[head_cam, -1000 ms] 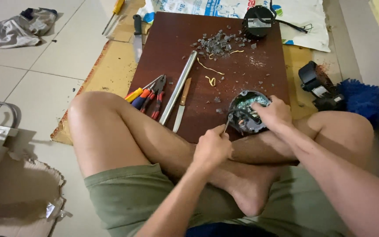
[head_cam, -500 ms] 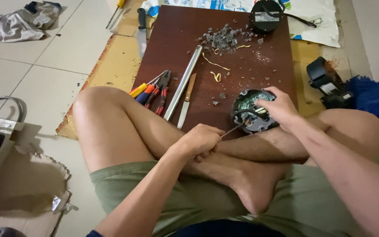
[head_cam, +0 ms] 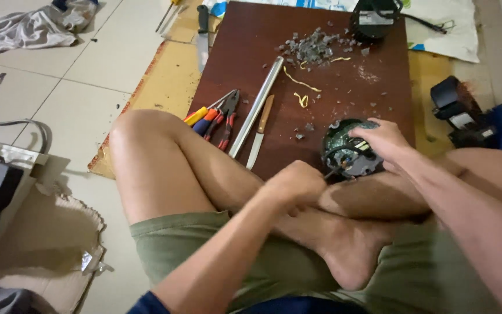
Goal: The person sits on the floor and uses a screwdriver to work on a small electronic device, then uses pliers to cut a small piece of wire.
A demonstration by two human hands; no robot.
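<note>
The right hand (head_cam: 382,139) grips the round circuit unit (head_cam: 347,154) from above, while the closed left hand (head_cam: 294,183) holds a thin tool (head_cam: 330,172) pointing rightward into it.

Single view only: head-worn camera, looking steeply down and forward over wearer's crossed bare legs. Close range: forearms and knees fill lower half of frame, lower edge cuts off green shorts. Dark reddish-brown wooden board (head_cam: 321,64) lies ahead, top centre, its far edge cropped. Pale tiled floor (head_cam: 71,99) runs off left. Slight rightward tilt, possibly. No second view, nothing shared.
</note>
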